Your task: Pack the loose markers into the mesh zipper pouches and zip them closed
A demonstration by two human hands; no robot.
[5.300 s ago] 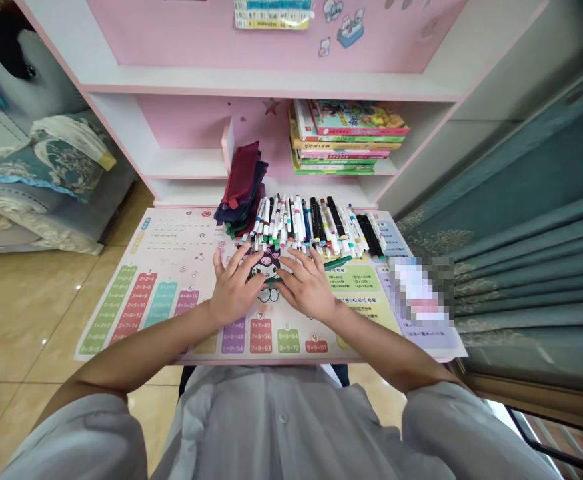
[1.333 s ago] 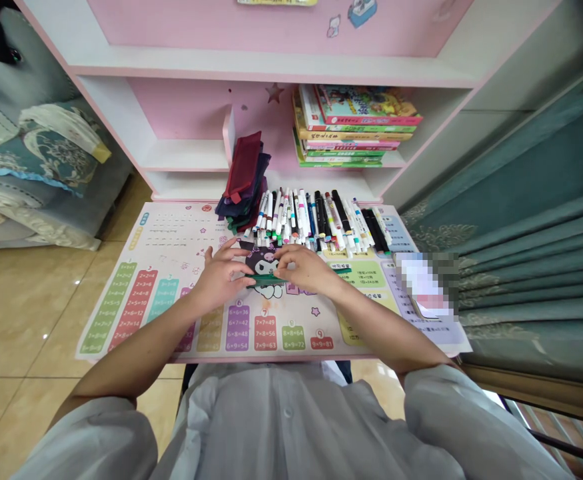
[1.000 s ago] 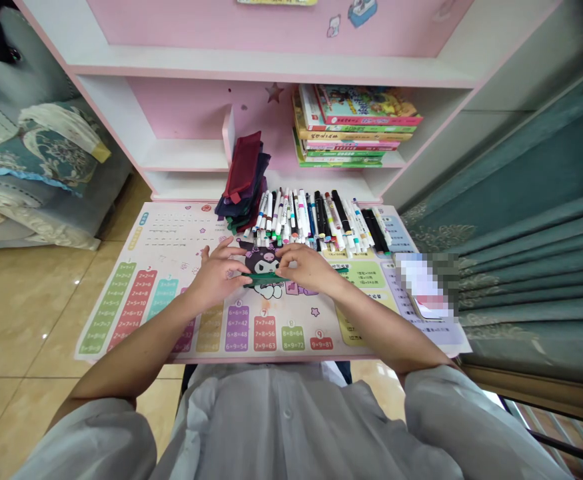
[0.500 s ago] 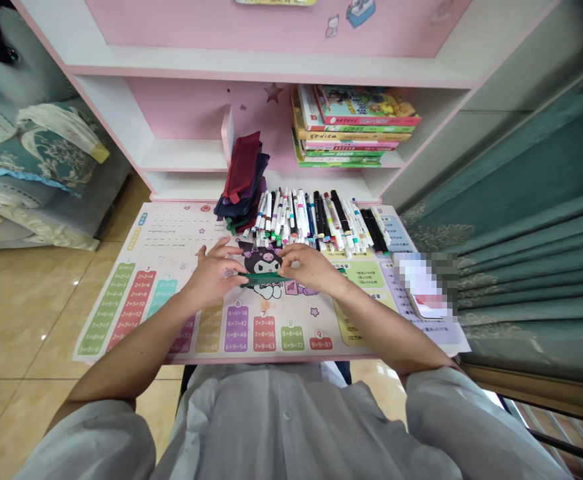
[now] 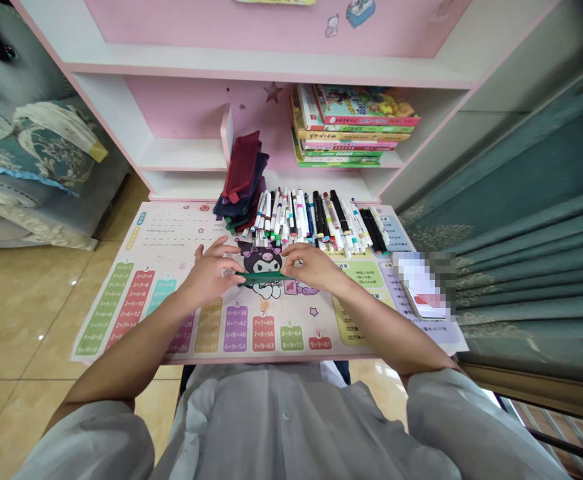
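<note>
A narrow dark green pencil pouch [image 5: 264, 279] lies flat across the middle of the desk, over the printed cartoon figure. My left hand [image 5: 211, 272] pinches its left end between thumb and fingertips. At the other end, my right hand [image 5: 311, 267] holds the upper edge in a pinch, its fingers hiding part of the pouch. Beyond my hands, several marker pens [image 5: 301, 217] lie side by side in a broad row. To their left, a pile of folded pouches [image 5: 241, 177] leans up against the shelf divider, a dark red one on top.
The pink-and-white desk [image 5: 281, 337] carries a printed times-table mat. Near its right edge lies a phone [image 5: 424, 293], partly blurred out. Stacked books [image 5: 351, 133] fill the right of the shelf. A teal curtain [image 5: 531, 200] hangs at the right.
My right hand's fingers have shifted slightly right along the pouch, so more of its green edge shows between my hands. My left hand has barely moved.
</note>
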